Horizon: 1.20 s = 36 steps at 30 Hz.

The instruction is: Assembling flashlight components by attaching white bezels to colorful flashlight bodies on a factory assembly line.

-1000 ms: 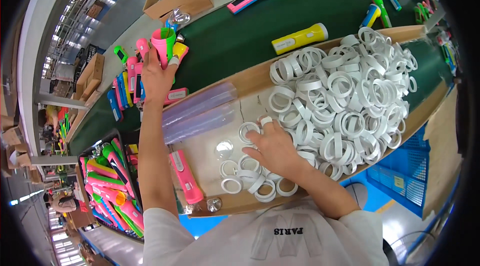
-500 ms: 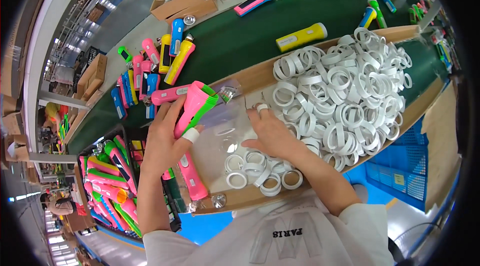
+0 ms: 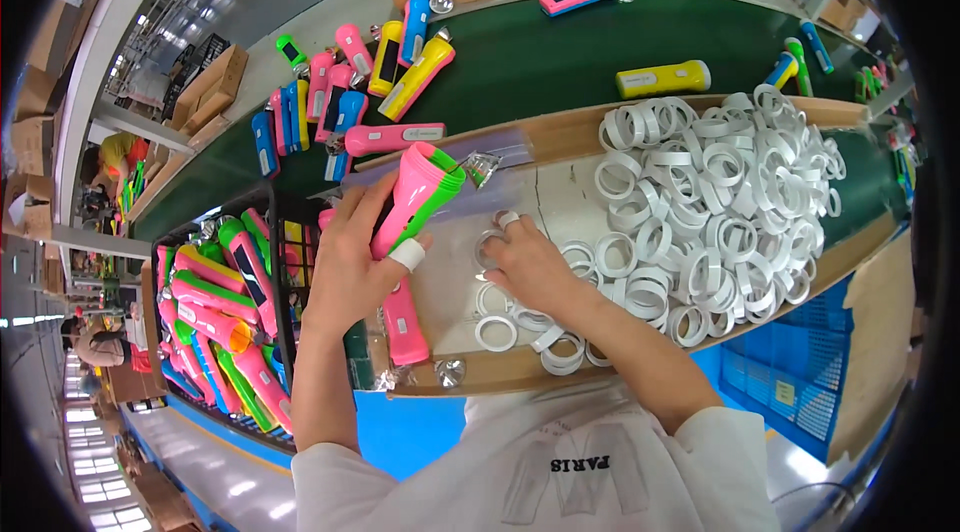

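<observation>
My left hand point(image 3: 350, 257), white tape around its thumb, is closed around a pink and green flashlight body point(image 3: 420, 194), its wide open end tilted up and away. A silver reflector point(image 3: 482, 169) hangs by that open end. My right hand point(image 3: 535, 270) is over the tray's bare part, fingers pinched at the edge of a clear round lens point(image 3: 486, 250). Beside it lie several loose white rings point(image 3: 496, 333). Below my left hand rests another pink flashlight point(image 3: 404, 324), with a second silver reflector point(image 3: 450, 373) next to it.
A large heap of white rings point(image 3: 715, 202) fills the right of the cardboard tray point(image 3: 570, 139). Black crate point(image 3: 283, 277) at left holds many flashlights. More flashlights lie on the green belt point(image 3: 520, 62), including a yellow one point(image 3: 664, 79). A blue basket point(image 3: 785, 362) stands at lower right.
My right hand has closed its fingers at the clear lens. My left hand still holds the flashlight body. The view has shifted, so the belt and tray sit differently in the picture.
</observation>
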Tool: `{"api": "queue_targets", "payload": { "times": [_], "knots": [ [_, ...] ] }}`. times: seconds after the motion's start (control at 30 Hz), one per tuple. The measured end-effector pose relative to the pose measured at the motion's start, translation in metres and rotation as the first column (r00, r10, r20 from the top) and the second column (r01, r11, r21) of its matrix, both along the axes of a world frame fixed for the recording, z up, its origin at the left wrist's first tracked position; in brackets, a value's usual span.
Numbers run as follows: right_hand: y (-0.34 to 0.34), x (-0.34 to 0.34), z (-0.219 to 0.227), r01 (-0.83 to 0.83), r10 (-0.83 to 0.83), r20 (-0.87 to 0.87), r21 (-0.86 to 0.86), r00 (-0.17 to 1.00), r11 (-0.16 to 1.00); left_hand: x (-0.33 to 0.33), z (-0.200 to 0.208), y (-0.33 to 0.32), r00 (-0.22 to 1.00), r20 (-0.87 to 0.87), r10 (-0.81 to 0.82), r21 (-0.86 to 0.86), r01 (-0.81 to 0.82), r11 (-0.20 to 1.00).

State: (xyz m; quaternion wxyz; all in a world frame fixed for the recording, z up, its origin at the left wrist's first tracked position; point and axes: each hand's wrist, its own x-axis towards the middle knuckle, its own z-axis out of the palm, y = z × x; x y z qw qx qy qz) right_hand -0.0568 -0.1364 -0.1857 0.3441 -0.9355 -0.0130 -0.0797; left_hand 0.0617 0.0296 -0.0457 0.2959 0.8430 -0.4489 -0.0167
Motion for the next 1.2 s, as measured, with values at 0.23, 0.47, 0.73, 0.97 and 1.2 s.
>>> {"api": "queue_targets", "payload": {
  "times": [0.23, 0.47, 0.73, 0.97, 1.2],
  "knots": [
    [-0.002, -0.003, 0.001, -0.058, 0.062, 0.078, -0.048, 0.995, 0.997, -0.006, -0.014, 0.015, 0.999, 0.016, 0.038, -0.044, -0.037, 0.998],
    [-0.005, -0.024, 0.027, -0.100, 0.160, 0.152, -0.344, 0.975, 0.934, -0.013, -0.017, 0.029, 0.994, -0.003, 0.108, -0.065, -0.108, 0.992],
    [-0.008, -0.018, 0.029, -0.092, 0.114, 0.076, -0.245, 0.991, 0.965, -0.015, -0.023, 0.031, 0.993, -0.030, 0.114, -0.064, -0.115, 0.991],
    [-0.010, -0.002, 0.007, -0.052, 0.054, 0.018, -0.131, 0.998, 0.990, -0.022, -0.014, 0.043, 0.870, -0.491, 0.047, 0.018, -0.044, 0.999],
    [-0.035, -0.030, 0.049, 0.094, -0.071, -0.064, 0.514, 0.995, 0.853, -0.045, 0.014, 0.029, 0.973, -0.228, -0.047, 0.121, 0.076, 0.990]
  ]
}}
